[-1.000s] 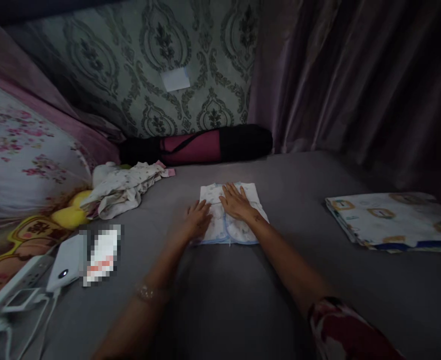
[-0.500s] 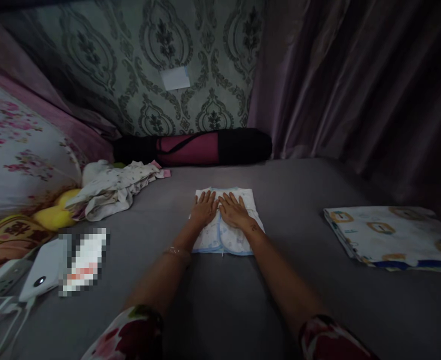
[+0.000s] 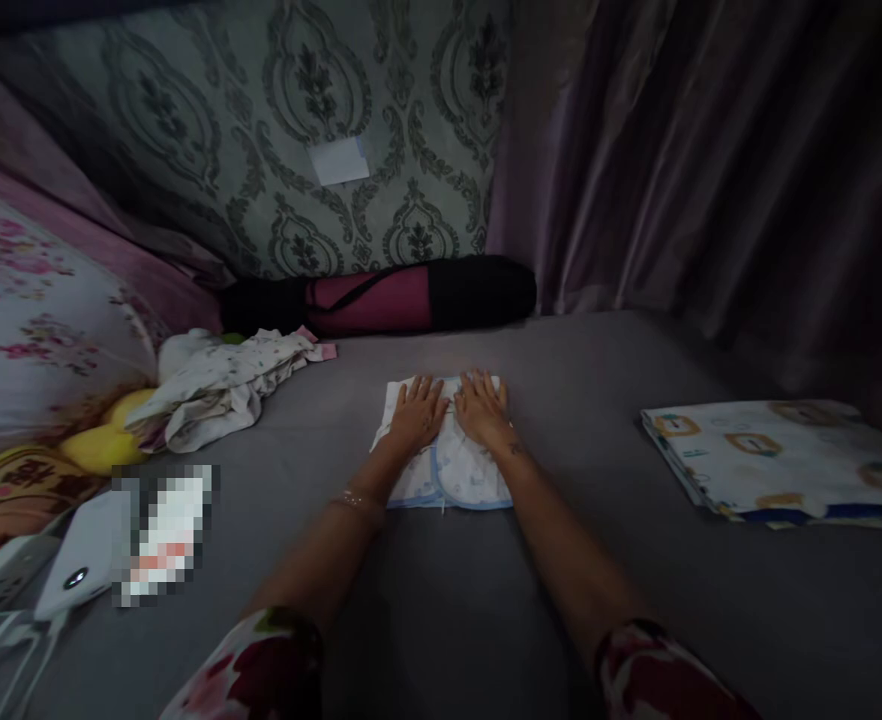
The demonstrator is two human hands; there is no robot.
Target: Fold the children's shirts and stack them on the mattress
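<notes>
A small white baby garment [image 3: 471, 475] with blue edging and a faint print lies flat on the grey bed sheet [image 3: 591, 380]. My left hand [image 3: 417, 412] rests palm down on its upper left part, fingers stretched out. On its upper right part lies my right hand [image 3: 480, 408], also flat with the fingers spread. Both hands touch the cloth and neither grips it. They cover much of the garment's upper half, and a thin tie shows at its lower edge.
A folded printed cloth [image 3: 778, 460] lies at the right. Crumpled baby clothes [image 3: 223, 385] and a yellow plush toy [image 3: 103, 445] are at the left, near a white power bank [image 3: 88, 550] and a power strip [image 3: 6, 575]. A black and maroon long bag [image 3: 381, 298] lies along the wall.
My right hand has slid slightly right and away from my left hand, widening the space between them. My left hand has shifted a little right. The camera view has turned slightly.
</notes>
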